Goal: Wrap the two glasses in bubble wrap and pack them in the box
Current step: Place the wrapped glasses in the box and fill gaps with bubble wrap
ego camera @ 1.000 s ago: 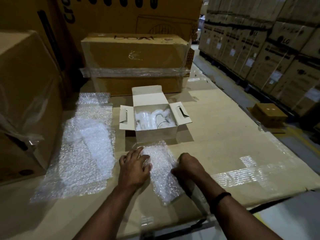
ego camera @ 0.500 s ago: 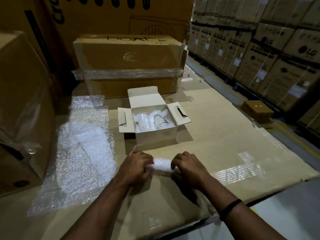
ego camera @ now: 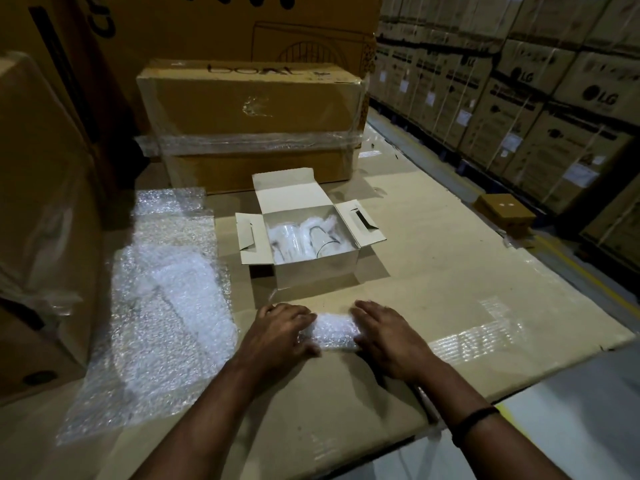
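Fingers of left hand (ego camera: 277, 336) and right hand (ego camera: 388, 337) lie spread and nearly flat, pressing on either end of a bubble-wrap roll (ego camera: 330, 332); neither is curled fully around it. Roll lies crosswise on the cardboard-covered table (ego camera: 450, 271), just in front of the open white box (ego camera: 315, 268). Presumably 1 glass is inside the roll; not visible. Box already holds a wrapped bundle with a clear glass rim (ego camera: 323, 242) showing. Spare bubble wrap sheets (ego camera: 162, 306) lie well to the left. Judgement: 1 glass packed, wrap of glass 2 nearly done; placing and closing flaps remain.
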A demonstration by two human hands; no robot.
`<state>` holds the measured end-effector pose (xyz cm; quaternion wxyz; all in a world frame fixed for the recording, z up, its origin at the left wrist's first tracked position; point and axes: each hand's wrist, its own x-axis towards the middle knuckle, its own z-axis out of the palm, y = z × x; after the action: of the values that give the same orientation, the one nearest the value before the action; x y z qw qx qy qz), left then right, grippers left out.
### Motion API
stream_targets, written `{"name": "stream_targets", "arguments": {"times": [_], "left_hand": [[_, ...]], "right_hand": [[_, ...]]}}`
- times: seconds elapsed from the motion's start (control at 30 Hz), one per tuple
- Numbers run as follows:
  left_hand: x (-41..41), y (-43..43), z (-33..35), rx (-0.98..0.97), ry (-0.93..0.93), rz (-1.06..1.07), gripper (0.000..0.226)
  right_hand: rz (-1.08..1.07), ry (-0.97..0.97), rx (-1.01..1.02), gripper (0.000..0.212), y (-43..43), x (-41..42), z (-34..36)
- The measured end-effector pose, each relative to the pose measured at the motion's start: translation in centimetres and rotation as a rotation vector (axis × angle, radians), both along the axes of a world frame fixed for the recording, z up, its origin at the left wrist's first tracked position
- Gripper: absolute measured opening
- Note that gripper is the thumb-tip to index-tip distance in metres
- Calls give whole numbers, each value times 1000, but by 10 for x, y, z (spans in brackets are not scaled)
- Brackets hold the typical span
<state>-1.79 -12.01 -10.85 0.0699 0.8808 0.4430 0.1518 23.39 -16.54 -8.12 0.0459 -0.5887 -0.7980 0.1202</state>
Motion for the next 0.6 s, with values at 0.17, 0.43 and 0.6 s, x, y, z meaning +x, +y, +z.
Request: {"name": "stream_targets", "arguments": {"times": [0.17, 0.43, 0.6], "left_hand": [[3, 7, -3, 6, -23, 15, 64], [15, 16, 13, 133, -351, 102, 23], [23, 27, 38, 220, -474, 186, 28]], "right_hand": [[-9, -155, -83, 62, 4, 13, 11], [-118, 236, -177, 44, 59, 26, 44], [-63, 656, -328, 26, 108, 42, 90]]}}
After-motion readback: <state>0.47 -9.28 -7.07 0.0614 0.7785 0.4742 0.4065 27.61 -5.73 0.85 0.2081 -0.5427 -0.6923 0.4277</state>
